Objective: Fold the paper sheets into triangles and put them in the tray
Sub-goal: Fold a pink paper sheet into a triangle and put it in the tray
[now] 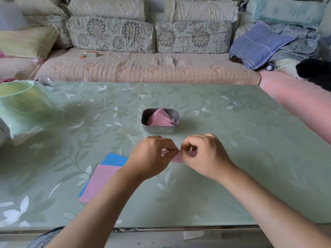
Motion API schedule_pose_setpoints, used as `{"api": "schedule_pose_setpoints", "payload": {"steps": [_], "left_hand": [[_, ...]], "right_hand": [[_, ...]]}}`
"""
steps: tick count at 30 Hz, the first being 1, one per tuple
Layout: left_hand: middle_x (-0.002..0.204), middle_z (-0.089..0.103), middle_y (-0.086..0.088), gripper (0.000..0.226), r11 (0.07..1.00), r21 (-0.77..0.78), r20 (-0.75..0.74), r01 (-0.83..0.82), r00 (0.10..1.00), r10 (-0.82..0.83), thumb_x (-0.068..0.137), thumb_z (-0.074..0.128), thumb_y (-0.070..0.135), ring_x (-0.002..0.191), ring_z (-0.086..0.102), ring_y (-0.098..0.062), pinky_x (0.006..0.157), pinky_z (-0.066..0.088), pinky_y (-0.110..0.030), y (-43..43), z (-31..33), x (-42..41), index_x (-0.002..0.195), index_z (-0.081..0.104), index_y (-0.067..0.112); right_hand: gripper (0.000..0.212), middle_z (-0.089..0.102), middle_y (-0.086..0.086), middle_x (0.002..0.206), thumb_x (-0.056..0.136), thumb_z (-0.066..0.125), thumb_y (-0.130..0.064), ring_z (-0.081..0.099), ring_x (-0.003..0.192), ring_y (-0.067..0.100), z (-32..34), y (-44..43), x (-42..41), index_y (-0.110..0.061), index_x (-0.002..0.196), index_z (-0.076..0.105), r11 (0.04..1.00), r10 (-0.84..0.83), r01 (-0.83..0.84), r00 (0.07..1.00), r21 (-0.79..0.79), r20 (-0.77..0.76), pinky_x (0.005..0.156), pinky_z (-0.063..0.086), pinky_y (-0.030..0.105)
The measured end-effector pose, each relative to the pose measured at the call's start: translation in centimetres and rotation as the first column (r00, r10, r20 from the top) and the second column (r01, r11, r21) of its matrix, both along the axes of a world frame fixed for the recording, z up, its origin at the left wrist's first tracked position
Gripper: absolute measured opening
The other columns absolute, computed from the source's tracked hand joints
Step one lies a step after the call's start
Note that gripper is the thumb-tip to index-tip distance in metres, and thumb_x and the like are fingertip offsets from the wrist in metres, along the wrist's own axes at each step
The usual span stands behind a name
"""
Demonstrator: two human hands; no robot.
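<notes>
A small pink paper sheet [177,158] is held just above the table, pinched between my left hand [152,158] and my right hand [204,156]; most of it is hidden behind the fingers. Beyond the hands stands a small metal tray [159,129] with several folded pink triangles [161,118] in it. To the left, under my left forearm, lies a flat pink sheet [100,181] on top of a blue sheet [116,159].
The green floral table [232,140] has a green plastic bag [23,108] over a container at the far left. A sofa [143,67] with cushions runs behind the table. The table's front edge is close below my forearms.
</notes>
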State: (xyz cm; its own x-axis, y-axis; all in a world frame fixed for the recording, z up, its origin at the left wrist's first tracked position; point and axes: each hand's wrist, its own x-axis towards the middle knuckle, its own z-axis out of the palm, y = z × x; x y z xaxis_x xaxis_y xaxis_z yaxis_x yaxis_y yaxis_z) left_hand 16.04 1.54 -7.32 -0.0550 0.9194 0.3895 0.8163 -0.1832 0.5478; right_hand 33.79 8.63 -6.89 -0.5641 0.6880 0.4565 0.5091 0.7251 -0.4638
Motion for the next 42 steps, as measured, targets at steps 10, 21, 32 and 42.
{"api": "schedule_pose_setpoints", "payload": {"steps": [10, 21, 32, 42], "left_hand": [[0.071, 0.061, 0.026, 0.008, 0.996, -0.045, -0.001, -0.08, 0.997, 0.08, 0.084, 0.072, 0.027, 0.074, 0.059, -0.003, 0.067, 0.051, -0.029, -0.2, 0.8, -3.0, 0.08, 0.074, 0.034], [0.08, 0.067, 0.013, 0.009, 0.99, -0.042, -0.019, -0.133, 0.991, 0.132, 0.085, 0.071, 0.027, 0.077, 0.063, -0.01, 0.07, 0.054, -0.035, -0.5, 1.0, -3.2, 0.082, 0.074, 0.035], [0.064, 0.064, 0.009, 0.008, 0.985, 0.167, -0.214, -0.044, 0.974, 0.08, 0.083, 0.071, 0.036, 0.064, 0.058, -0.014, 0.052, 0.044, -0.027, -0.7, 0.7, 0.2, 0.078, 0.074, 0.031], [0.068, 0.068, 0.008, 0.019, 0.996, 0.077, -0.17, -0.055, 0.983, 0.068, 0.077, 0.059, 0.04, 0.064, 0.063, -0.015, 0.054, 0.05, -0.032, -0.6, 1.2, -0.8, 0.075, 0.075, 0.03]], "right_hand": [[0.013, 0.058, -0.014, 0.062, 0.07, 0.07, -0.019, 0.055, 0.055, 0.008, 0.3, 0.9, 0.9, -0.026, 0.066, 0.059, 0.998, -0.06, 0.06, 0.998, 0.031, 0.025, 0.079, 0.044, 0.032], [0.007, 0.06, -0.012, 0.076, 0.077, 0.067, -0.023, 0.057, 0.064, 0.012, -0.1, 1.1, 1.2, -0.022, 0.078, 0.06, 0.995, -0.04, 0.046, 0.997, 0.089, -0.063, 0.074, 0.045, 0.036], [0.013, 0.065, -0.013, 0.071, 0.082, 0.081, -0.021, 0.059, 0.065, 0.014, -0.9, 0.6, -0.2, -0.026, 0.074, 0.072, 0.98, 0.077, -0.082, 0.996, 0.182, 0.033, 0.072, 0.043, 0.04], [0.011, 0.065, -0.011, 0.073, 0.083, 0.067, -0.016, 0.061, 0.068, 0.014, -0.5, 0.9, 0.3, -0.023, 0.074, 0.067, 0.982, 0.097, -0.103, 0.994, 0.161, 0.044, 0.078, 0.043, 0.044]]}}
